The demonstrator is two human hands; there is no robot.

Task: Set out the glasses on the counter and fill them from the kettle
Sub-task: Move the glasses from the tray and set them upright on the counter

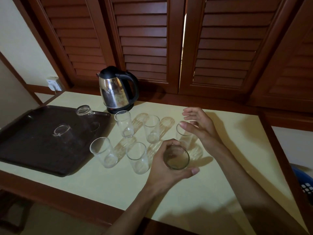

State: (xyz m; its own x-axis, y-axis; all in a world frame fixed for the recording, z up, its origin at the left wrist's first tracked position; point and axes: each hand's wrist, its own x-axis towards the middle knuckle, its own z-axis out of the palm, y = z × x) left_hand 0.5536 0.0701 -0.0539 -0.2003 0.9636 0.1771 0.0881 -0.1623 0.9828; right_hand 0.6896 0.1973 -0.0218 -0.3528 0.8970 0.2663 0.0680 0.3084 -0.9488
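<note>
Counter (220,175) holds five upright empty glasses (124,123); tray (33,158) two inverted.

Glossy metal kettle (115,92), clear glasses (124,123)

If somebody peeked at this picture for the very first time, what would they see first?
Probably the two hands in the middle: the left hand grips a glass over the pale counter, and the right hand hovers open by another glass. Next, the shiny kettle at the back, by the wooden shutters. Four empty upright glasses stand between, and two more sit upside down on the dark tray at left.
</note>
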